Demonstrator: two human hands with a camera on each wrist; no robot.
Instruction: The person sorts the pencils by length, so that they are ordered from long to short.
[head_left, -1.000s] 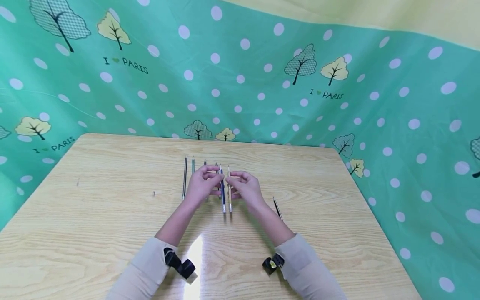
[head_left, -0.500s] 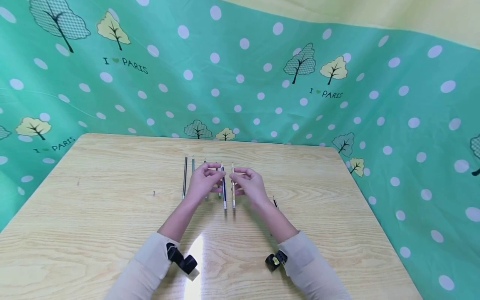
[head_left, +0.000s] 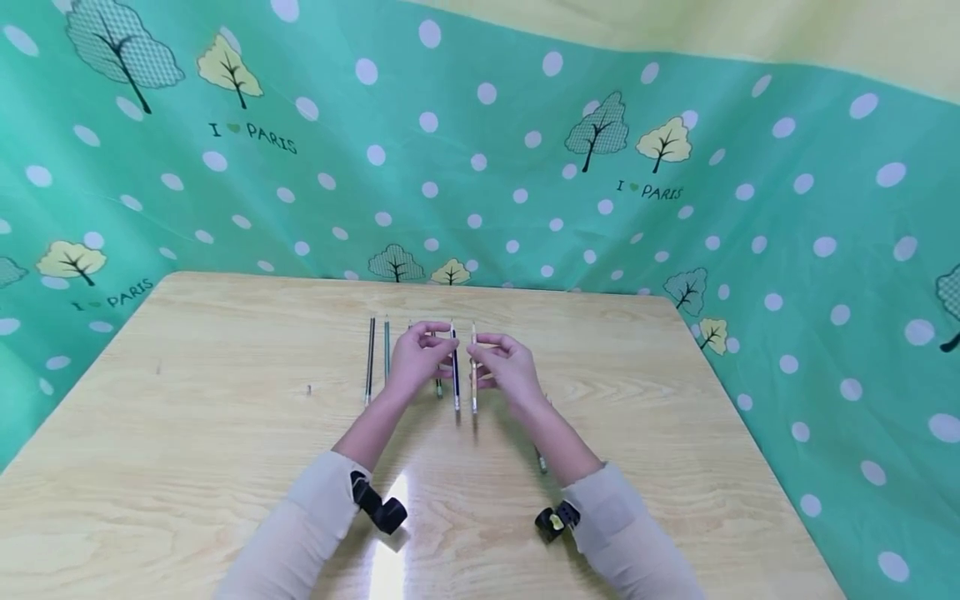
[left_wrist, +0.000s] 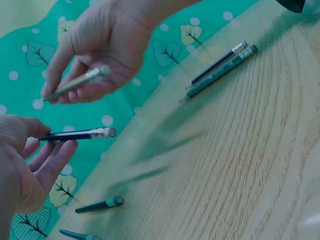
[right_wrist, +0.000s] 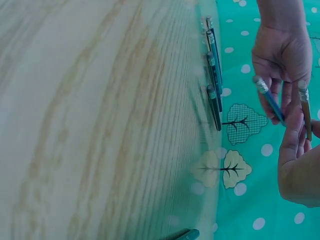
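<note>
My left hand [head_left: 417, 360] pinches a dark blue pencil [head_left: 456, 379] with a white eraser end, between thumb and fingers. A tan pencil [head_left: 474, 382] is pinched the same way by my right hand [head_left: 512, 372]. Both pencils point away from me, side by side with a narrow gap, eraser ends nearest me. In the left wrist view the blue pencil [left_wrist: 80, 134] and the tan pencil [left_wrist: 77, 83] are raised over the table. Beside the left hand lie a green pencil [head_left: 438, 388], a teal pencil [head_left: 387, 346] and a dark pencil [head_left: 371, 360].
Two pencils lie close together on the right, partly under my right forearm: a green one [left_wrist: 220, 75] and a dark one [left_wrist: 216, 66]. A tiny grey bit [head_left: 308, 389] lies on the wooden table [head_left: 187, 467]. A green dotted cloth [head_left: 480, 200] hangs behind.
Both hands have moved a little to the right and away from me with their pencils. The gap between the two pencils has widened slightly.
</note>
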